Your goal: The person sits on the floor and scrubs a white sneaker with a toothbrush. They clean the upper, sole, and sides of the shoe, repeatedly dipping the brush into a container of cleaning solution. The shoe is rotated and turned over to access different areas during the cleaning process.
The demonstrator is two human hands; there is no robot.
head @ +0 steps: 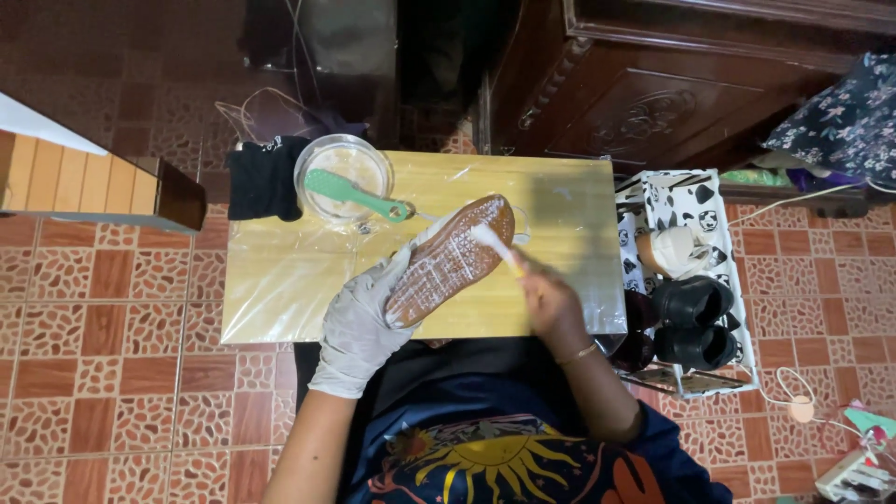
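Observation:
My left hand, in a pale glove, holds a shoe upside down over the small table, so its brown patterned sole faces up. My right hand is bare and grips a small white brush, whose head rests on the sole near the toe. A gold bracelet sits on my right wrist.
The light wooden table is covered with clear plastic. A glass bowl holding a green brush stands at its back left, beside a black cloth. A white rack with black shoes stands right. Dark wooden furniture rises behind.

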